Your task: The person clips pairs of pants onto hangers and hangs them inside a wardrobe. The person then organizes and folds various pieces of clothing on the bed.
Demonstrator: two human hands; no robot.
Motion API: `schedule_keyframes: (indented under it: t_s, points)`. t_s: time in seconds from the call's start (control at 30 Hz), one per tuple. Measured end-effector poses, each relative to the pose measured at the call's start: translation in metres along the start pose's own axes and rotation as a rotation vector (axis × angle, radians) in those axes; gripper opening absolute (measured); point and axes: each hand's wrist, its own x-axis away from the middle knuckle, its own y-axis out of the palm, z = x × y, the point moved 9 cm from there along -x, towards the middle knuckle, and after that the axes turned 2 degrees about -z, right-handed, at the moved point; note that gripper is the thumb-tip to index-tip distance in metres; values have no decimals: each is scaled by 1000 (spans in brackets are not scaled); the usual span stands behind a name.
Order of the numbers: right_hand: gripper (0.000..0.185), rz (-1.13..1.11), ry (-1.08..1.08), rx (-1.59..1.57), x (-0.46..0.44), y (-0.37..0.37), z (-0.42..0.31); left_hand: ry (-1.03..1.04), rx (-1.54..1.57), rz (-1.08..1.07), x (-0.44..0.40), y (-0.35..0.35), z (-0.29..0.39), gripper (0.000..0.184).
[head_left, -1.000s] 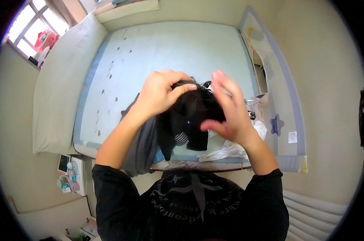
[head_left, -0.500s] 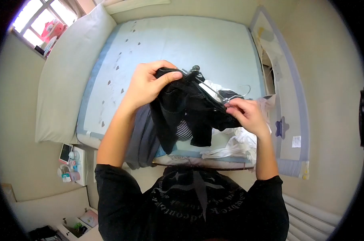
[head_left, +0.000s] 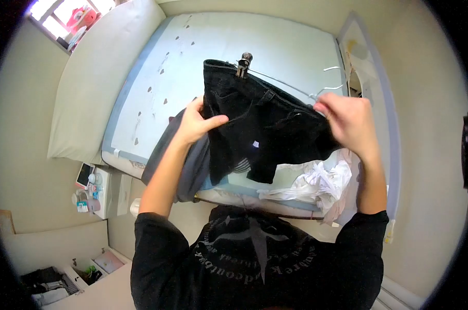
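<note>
Black trousers or shorts (head_left: 265,119) hang spread in front of me, the waistband at the top. A metal hanger (head_left: 285,84) runs along the waistband, and its black clip (head_left: 244,65) bites the left end. My left hand (head_left: 200,121) grips the garment's left side, thumb in front and fingers behind. At the right end, my right hand (head_left: 345,116) is closed on the waistband beside the hanger's hook; its fingertips are partly hidden. Grey cloth (head_left: 180,165) lies under my left forearm, and white clothes (head_left: 322,183) lie below the garment on the right.
The bed (head_left: 234,36) has a pale blue cover. A padded bolster (head_left: 107,77) lines its left side and a mesh guard (head_left: 368,67) its right. A small white shelf (head_left: 102,188) with bottles stands at the left. An open drawer (head_left: 84,274) is at the lower left.
The black garment has been raised and spread, with the clip now upright on its waistband. My left hand moved from the waistband down its side; my right hand moved up and right.
</note>
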Motion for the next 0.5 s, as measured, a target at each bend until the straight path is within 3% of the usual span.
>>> schedule_keyframes:
  t_s: [0.07,0.17,0.4,0.43,0.5]
  points:
    - [12,4,-54,27,-6,-11,-2,12,78,-26,13,5,-30,52]
    - [8,10,-90,36,-14,-31,1,21,-234,31,31,20,-46,33]
    - [13,58,-129,-12,-43,-106,21,-231,-494,135,81,-1,-131,27]
    - [14,39,-123,17,-47,-116,23,-155,-516,162,91,-7,-145,27]
    - [18,56,-164,79,-49,-132,29,-293,-596,168,115,-23,-179,26]
